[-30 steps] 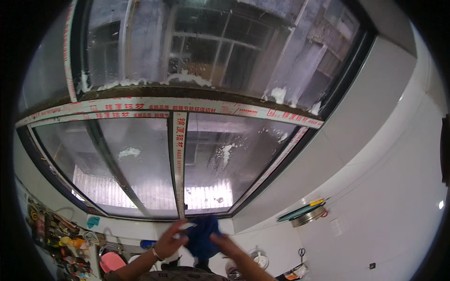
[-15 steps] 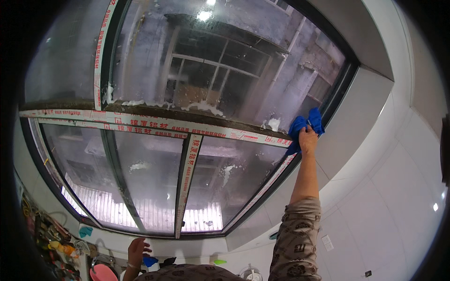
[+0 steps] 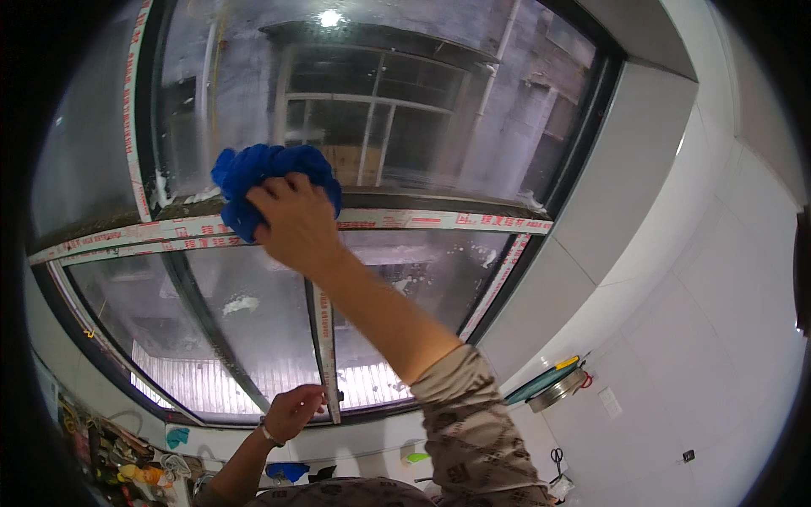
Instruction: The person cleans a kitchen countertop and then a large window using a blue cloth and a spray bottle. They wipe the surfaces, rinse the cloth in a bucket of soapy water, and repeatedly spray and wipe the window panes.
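Note:
My right hand is closed over a bunched blue cloth, pressing it against the ledge of the window's crossbar and the lower edge of the upper glass pane. White foam lies along that ledge, just left of the cloth. Lower down, my left hand is raised near the foot of the upright frame bar. Its fingers are loosely bent and appear to hold nothing; whether they touch the bar cannot be made out. Patches of foam cling to the lower panes.
A second blue cloth and a green item lie on the sill below. Cluttered goods fill the lower left. On the right, a tiled wall carries a round metal pan or lid and scissors.
My right hand has carried the blue cloth leftward along the crossbar from its right end. Most foam there is gone. My left hand has risen toward the upright bar.

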The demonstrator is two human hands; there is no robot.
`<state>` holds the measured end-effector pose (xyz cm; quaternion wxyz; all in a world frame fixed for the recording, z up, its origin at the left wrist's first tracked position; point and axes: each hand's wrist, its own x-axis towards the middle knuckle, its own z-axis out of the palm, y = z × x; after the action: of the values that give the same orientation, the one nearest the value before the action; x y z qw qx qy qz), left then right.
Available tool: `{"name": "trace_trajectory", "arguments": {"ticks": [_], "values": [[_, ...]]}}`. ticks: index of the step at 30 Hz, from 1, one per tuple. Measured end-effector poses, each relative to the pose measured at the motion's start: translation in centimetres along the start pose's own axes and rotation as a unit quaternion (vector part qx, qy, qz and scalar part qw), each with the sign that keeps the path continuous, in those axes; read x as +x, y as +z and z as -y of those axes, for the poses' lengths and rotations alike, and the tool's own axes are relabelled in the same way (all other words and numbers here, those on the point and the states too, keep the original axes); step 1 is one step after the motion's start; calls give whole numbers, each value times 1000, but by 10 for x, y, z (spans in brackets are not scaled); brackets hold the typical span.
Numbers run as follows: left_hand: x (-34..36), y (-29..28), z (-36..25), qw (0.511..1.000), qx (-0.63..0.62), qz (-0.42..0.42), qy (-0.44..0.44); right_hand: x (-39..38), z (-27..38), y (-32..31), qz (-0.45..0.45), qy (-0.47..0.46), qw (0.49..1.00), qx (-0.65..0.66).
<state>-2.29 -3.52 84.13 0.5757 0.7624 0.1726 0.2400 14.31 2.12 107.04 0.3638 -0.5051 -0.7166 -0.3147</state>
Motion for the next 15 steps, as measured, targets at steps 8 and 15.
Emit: {"name": "trace_trajectory", "arguments": {"ticks": [8, 15], "values": [[-125, -58, 121, 920, -99, -295, -239, -98, -172, -128, -5, 166, 967, -191], [-163, -44, 142, 895, -170, -309, -274, -111, -272, -223, 114, 358, 904, -204]]}}
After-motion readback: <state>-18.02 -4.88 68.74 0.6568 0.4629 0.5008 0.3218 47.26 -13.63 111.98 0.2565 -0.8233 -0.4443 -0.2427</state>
